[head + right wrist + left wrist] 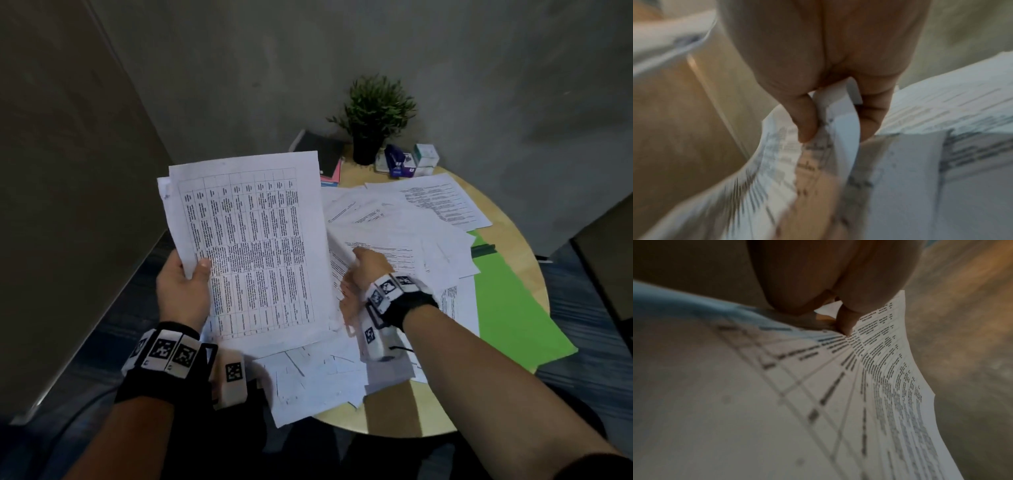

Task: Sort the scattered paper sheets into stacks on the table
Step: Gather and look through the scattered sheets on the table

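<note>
1. While the left hand (pixel 183 291) is holding up a small bundle of table-printed sheets (pixel 253 246) at the near left of the round table (pixel 507 219), its thumb is lying across the bundle's left edge and its fingers are curling behind; the left wrist view is showing the same pinch on the printed page (pixel 890 369).
2. The right hand (pixel 364 274) is pinching a loose sheet (pixel 840 129) out of the scattered papers (pixel 411 226) covering the middle of the table, thumb on one side and fingers on the other; motion blur is hiding how many sheets are caught.
3. Judging from this, the step in hand is adding a matching page to the held bundle. Doing it well is calling for lifting one sheet only, checking its print against the table layout, and squaring edges before tightening the left grip.
4. A green folder (pixel 507 308) is lying under the papers at the right, and a potted plant (pixel 373 116) is standing at the far edge.
</note>
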A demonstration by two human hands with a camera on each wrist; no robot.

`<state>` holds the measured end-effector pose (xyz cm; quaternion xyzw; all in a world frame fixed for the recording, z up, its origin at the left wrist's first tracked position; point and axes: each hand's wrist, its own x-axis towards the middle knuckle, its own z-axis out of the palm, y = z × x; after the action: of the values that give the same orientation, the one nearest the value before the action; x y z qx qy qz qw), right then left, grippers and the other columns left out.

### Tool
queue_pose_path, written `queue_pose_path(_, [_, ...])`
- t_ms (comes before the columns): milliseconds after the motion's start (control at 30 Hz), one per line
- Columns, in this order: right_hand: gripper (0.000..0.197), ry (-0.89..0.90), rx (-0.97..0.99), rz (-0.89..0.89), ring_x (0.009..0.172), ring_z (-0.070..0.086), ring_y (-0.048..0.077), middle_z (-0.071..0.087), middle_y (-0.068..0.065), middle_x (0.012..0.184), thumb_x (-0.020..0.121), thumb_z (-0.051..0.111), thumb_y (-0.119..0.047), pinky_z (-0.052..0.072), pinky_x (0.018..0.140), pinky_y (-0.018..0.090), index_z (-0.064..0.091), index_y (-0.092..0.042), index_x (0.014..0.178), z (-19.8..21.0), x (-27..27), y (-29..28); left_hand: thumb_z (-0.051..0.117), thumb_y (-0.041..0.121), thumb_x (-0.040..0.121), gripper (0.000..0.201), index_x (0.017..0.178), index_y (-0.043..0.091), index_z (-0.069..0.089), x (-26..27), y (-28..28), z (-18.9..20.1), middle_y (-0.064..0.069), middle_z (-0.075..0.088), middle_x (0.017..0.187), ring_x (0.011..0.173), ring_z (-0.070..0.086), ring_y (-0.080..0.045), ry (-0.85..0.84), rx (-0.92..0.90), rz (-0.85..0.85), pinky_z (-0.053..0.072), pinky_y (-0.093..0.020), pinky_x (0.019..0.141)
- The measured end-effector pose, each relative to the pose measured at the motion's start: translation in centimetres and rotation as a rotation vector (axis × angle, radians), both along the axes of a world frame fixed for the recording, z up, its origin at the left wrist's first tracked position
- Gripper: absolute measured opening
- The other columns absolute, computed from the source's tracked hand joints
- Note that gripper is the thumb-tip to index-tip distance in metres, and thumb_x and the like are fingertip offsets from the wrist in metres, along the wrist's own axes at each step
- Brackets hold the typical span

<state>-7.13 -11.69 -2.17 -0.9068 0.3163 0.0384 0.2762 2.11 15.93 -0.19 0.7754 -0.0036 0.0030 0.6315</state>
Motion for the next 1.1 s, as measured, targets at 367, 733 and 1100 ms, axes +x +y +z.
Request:
queue_pose_path(367, [0.031,-0.694,0.867,-0.159,0.086,0.068,0.022,0.071,0.007,0.101,0.092,0.049,0.005,0.056,0.073,0.036,0.064,-0.018,0.107,7.6,-7.5,-1.3,0.054,0.01,0.096,0.027,0.117,0.025,0.062,-1.9,-5.0,0.3,0.001,0.069,0.114,0.107,0.065,-0.021,0.174,-0.12,-0.273,0.049,-0.048,0.098])
queue_pose_path(733, [0.003,-0.415,0.784,-0.129,0.071,0.058,0.024,0.064,0.007,0.084,0.089,0.065,-0.018,0.047,0.065,0.03,0.065,-0.015,0.089,3.4,-5.0,-1.1,0.052,0.004,0.096,0.027,0.117,0.017,0.064,-1.7,-2.8,1.3,-0.001,0.069,0.106,0.103,0.065,-0.023,0.065,-0.098,-0.155,0.051,-0.044,0.093])
queue_pose_path(1100, [0.074,0.341,-0.193,-0.056,0.128,0.034,0.029,0.039,0.008,0.136,0.076,0.073,-0.041,0.041,0.099,0.047,0.041,-0.011,0.135,-1.1,0.0,1.4,0.052,0.007,0.096,0.023,0.113,0.018,0.064,-0.5,0.0,0.9,-0.007,0.068,0.103,0.095,0.065,-0.025,-0.014,-0.02,-0.023,0.053,-0.048,0.089])
